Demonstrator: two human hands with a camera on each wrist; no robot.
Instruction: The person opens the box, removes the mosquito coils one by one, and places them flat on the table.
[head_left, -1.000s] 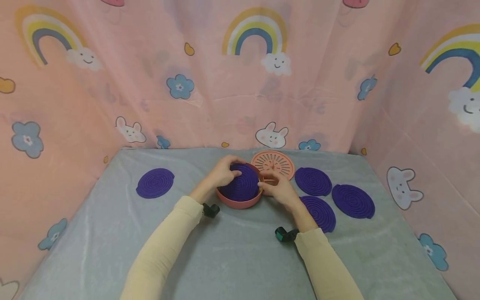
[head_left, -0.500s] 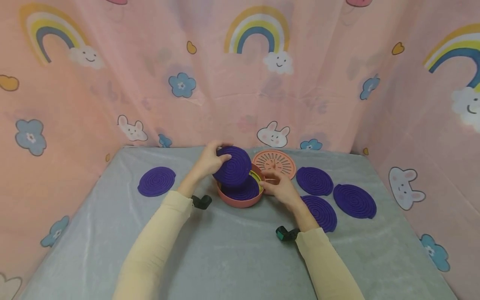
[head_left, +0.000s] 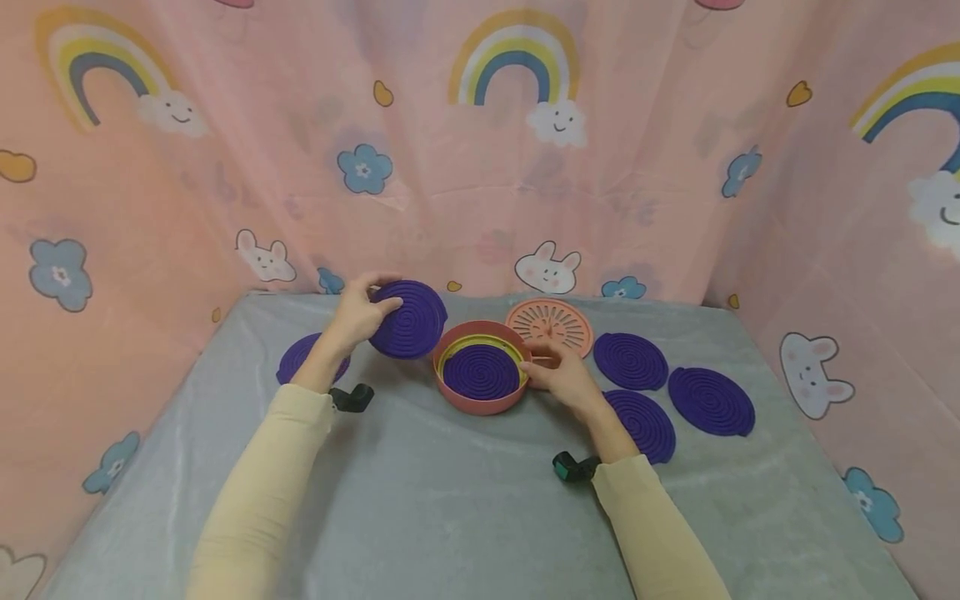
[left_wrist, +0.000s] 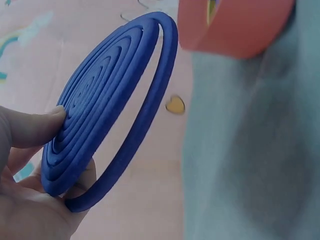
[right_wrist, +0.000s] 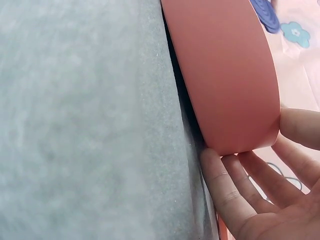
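Note:
A purple mosquito coil [head_left: 409, 322] is pinched between the thumb and fingers of my left hand [head_left: 351, 318], tilted and raised left of a round pink mosquito coil box [head_left: 480, 407]. In the left wrist view, the coil's [left_wrist: 102, 95] outermost strand stands apart from the rest. Another purple coil [head_left: 480, 372] lies inside the box, within a yellow ring [head_left: 480, 340]. My right hand [head_left: 564, 377] holds the box's right side, its thumb at the rim and fingers against the outer wall [right_wrist: 232, 80].
Behind the box lies its slotted orange-pink lid [head_left: 558, 321]. Several purple coils [head_left: 708, 402] are spread on the grey cloth [head_left: 465, 508] to the right. One more coil [head_left: 298, 354] lies at the left, partly hidden by my left wrist. A patterned pink curtain [head_left: 420, 225] stands behind.
My left hand has lifted a coil out of the box and carried it left, uncovering another coil and the yellow ring. The right hand has stayed at the box.

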